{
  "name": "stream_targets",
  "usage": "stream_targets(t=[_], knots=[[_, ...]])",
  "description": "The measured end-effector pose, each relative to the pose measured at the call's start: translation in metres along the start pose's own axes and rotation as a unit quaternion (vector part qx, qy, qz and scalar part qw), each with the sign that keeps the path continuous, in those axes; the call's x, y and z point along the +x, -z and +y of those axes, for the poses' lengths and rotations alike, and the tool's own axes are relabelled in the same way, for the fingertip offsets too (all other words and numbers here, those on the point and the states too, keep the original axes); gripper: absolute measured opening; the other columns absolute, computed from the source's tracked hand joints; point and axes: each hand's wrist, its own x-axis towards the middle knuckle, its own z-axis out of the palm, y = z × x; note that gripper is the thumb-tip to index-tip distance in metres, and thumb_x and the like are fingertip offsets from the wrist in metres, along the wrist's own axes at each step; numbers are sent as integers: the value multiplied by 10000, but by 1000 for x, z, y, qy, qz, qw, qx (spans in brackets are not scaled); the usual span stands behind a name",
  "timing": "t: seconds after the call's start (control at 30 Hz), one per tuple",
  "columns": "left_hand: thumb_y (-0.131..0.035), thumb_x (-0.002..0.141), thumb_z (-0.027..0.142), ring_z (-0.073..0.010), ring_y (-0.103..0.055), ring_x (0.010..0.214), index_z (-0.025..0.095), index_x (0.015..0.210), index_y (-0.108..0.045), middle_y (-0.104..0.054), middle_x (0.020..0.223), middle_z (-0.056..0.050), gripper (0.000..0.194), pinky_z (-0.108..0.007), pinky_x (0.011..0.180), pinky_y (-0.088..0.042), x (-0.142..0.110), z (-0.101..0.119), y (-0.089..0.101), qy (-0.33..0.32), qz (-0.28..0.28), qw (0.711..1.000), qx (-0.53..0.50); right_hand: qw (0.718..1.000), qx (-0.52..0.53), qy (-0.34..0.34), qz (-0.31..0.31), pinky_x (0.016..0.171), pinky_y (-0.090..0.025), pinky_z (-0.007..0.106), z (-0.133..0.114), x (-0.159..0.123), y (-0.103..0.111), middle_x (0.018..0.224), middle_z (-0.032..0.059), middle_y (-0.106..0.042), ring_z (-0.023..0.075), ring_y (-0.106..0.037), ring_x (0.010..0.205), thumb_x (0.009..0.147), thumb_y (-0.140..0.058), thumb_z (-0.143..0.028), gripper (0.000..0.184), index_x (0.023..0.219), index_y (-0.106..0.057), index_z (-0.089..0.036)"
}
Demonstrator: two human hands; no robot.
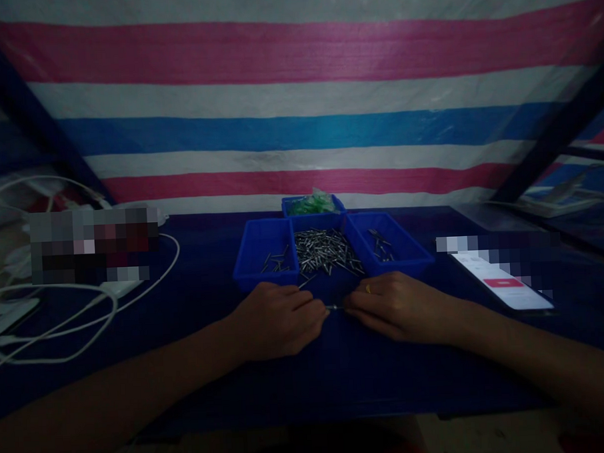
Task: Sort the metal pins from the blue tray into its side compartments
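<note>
Both forearms reach inward from the lower corners, nearly level over the table (333, 385), so that the hands meet almost fingertip to fingertip, a narrow gap between them. The left hand (285, 321), back uppermost and knuckles bent, has its fingers curled closed, with thumb and forefinger pinching one end of a thin metal piece (335, 308). The right hand (389, 307), likewise back uppermost, wears a yellow ring (369, 288); its fingers are folded together and pinch the opposite end. The piece lies crosswise in the gap, its ends hidden by the fingertips.

Just beyond the hands, a heap of slender metal pins (326, 249) is spread on the table. Beyond the left hand stands the left blue bin (265, 277), holding a few similar pins; beyond the right hand, the right blue bin (401, 267) holds another small group. Behind the heap, farthest from both hands, the rear blue bin (314, 220) contains green material in clear plastic (317, 203).

Well out to the right of the right hand lies a phone (507, 283) with its screen lit; well to the left of the left hand, white cables (176, 259) lie in loops. A striped sheet (298, 130) forms the background.
</note>
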Motion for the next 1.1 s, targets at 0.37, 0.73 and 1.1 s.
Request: stream_targets(t=[0.37, 0.73, 1.1], knots=[[-379, 856, 253, -109, -530, 514, 176, 841, -523, -552, 648, 20, 163, -215, 413, -330, -4, 1, -7, 31, -106, 993, 48, 972, -163, -60, 158, 573, -373, 258, 5, -5, 19, 635, 43, -539, 137, -479, 599, 871, -361, -199, 239, 786, -576, -137], [-353, 859, 253, -88, -480, 442, 157, 789, -531, -543, 739, -13, 214, -218, 354, -304, 0, 0, -6, 67, -134, 987, 63, 904, -302, -258, 161, 577, -345, 322, 35, -15, 28, 696, 93, -568, 210, -502, 660, 847, -393, -290, 245, 817, -588, -145], [-330, 877, 292, -119, -565, 497, 127, 1007, -537, -575, 991, -97, 295, -235, 373, -390, -1, 3, -8, 88, -155, 979, 96, 997, -45, 67, 1, 606, -372, 265, -8, -1, 5, 729, 43, -551, 138, -471, 658, 885, -350, -197, 236, 946, -569, -132]])
